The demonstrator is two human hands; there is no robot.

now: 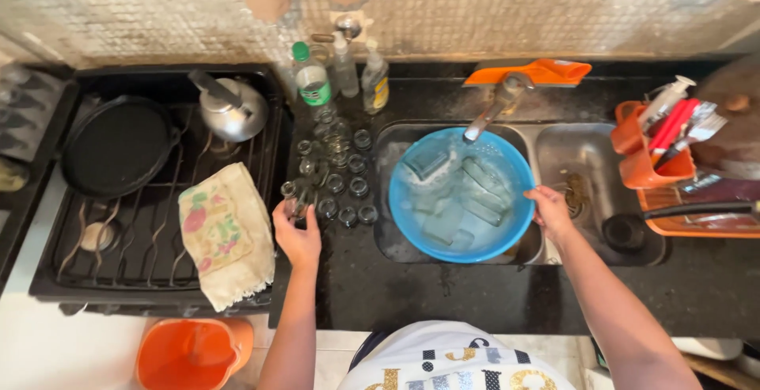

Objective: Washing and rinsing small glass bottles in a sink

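Your left hand (297, 235) is closed around a small glass jar (290, 192) at the near-left edge of the jar cluster (336, 172), just left of the blue basin (459, 196). Your right hand (550, 212) pinches the basin's right rim. I judge wet fingers could let the jar slip and knock over its neighbours; tugging the rim might slop soapy water out.

The left hand (296, 235) is closing around a small glass jar (290, 191) at the edge of a cluster of small jars (339, 170) standing on the dark counter (443, 295). The right hand (549, 209) is gripping the rim of a blue basin (507, 235) sitting in the sink (590, 152), with soapy water and glassware soaking inside. A floral cloth (224, 232) is lying on the stove (119, 271), beside a kettle (231, 110).
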